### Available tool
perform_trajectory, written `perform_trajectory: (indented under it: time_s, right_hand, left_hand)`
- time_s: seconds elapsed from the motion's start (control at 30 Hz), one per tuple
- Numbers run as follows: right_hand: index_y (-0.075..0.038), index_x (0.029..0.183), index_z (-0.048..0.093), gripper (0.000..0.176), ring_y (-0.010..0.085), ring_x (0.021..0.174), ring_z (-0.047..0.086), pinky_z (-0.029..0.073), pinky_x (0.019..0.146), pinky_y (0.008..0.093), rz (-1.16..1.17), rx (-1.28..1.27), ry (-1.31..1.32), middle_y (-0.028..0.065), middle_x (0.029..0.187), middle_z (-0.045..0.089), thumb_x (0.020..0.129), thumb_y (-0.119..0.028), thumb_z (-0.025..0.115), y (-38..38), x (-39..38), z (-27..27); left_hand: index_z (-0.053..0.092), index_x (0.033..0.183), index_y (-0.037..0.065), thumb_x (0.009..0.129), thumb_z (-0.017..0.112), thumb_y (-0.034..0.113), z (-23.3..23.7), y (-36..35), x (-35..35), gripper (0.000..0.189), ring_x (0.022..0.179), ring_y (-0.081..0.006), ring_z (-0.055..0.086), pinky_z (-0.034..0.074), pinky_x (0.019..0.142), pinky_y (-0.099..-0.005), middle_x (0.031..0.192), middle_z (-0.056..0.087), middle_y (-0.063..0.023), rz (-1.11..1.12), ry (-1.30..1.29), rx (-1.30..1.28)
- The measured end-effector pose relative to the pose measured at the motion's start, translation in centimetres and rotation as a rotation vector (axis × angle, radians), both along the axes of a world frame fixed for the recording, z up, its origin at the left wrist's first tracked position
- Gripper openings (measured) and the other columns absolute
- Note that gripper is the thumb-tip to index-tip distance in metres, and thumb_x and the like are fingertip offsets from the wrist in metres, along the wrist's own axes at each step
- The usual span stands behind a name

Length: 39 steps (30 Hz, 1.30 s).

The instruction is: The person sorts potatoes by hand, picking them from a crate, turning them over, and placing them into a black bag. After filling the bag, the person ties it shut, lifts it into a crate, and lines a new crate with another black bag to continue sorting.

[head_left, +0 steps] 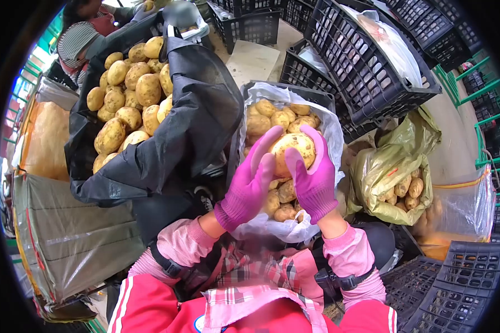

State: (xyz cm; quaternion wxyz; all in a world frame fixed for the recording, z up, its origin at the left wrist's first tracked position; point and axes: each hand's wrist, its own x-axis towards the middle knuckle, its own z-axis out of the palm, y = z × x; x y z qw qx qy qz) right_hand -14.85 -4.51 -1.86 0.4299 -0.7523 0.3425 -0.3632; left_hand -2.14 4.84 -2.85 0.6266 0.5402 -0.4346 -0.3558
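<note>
A produce sorting or packing area, of the sort a market or warehouse has: potatoes (148, 89) lie heaped in a container draped with black sheeting (197, 102), and others fill a plastic-lined crate (330, 120) and an olive plastic sack (411, 137). Black slatted plastic crates (366, 66) stand stacked around, with green metal railings (480, 92) at the edge and another person (75, 47) at work nearby.

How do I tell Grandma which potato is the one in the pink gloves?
Find the black crate with a white liner in the middle, holding loose potatoes. Over it, the pink-gloved left hand and right hand cup the held potato. It's the only one between those hands, and looks bigger than those below.
</note>
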Motion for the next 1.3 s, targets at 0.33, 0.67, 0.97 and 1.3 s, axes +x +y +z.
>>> perform_trajectory:
  time_s: [0.33,0.67,0.97,1.3]
  right_hand:
    - [-0.002,0.110,0.069,0.034,0.0190,0.084,0.069,0.055,0.076,0.0307,0.081,0.490,-0.082,0.0084,0.096,0.071,0.103,-0.030,0.051,-3.3,-1.5,0.1]
    - [-0.001,0.125,0.062,0.034,0.0134,0.080,0.068,0.055,0.072,0.0255,0.083,0.479,-0.249,0.0102,0.099,0.072,0.104,-0.024,0.051,-2.6,-2.1,1.9]
    - [-0.001,0.122,0.064,0.031,0.0117,0.080,0.067,0.054,0.074,0.0241,0.061,0.383,-0.289,0.0088,0.099,0.072,0.103,-0.023,0.053,-2.5,-3.7,4.2]
    - [0.000,0.119,0.066,0.031,0.0105,0.079,0.066,0.053,0.071,0.0231,0.079,0.375,-0.386,0.0077,0.095,0.073,0.100,-0.024,0.059,-3.3,-4.6,4.5]
  left_hand:
    - [0.033,0.151,0.007,0.093,0.071,0.035,3.4,1.2,1.2,0.075,0.116,-0.0202,0.060,0.058,0.091,-0.0363,0.136,0.051,-0.0109,-0.373,0.618,0.107]
    - [0.048,0.139,0.003,0.081,0.070,0.004,11.9,8.4,14.0,0.062,0.125,-0.0286,0.056,0.045,0.105,-0.0361,0.132,0.057,-0.0158,0.700,-0.791,-0.138]
    - [0.057,0.135,0.004,0.099,0.058,0.020,11.4,9.4,21.1,0.039,0.125,-0.0203,0.055,0.040,0.108,-0.0320,0.132,0.062,-0.0110,0.030,-0.821,0.512]
    - [0.063,0.131,0.007,0.089,0.074,0.026,9.4,5.3,24.3,0.048,0.108,-0.0224,0.067,0.051,0.093,-0.0359,0.115,0.071,-0.0127,0.015,-0.938,0.722]
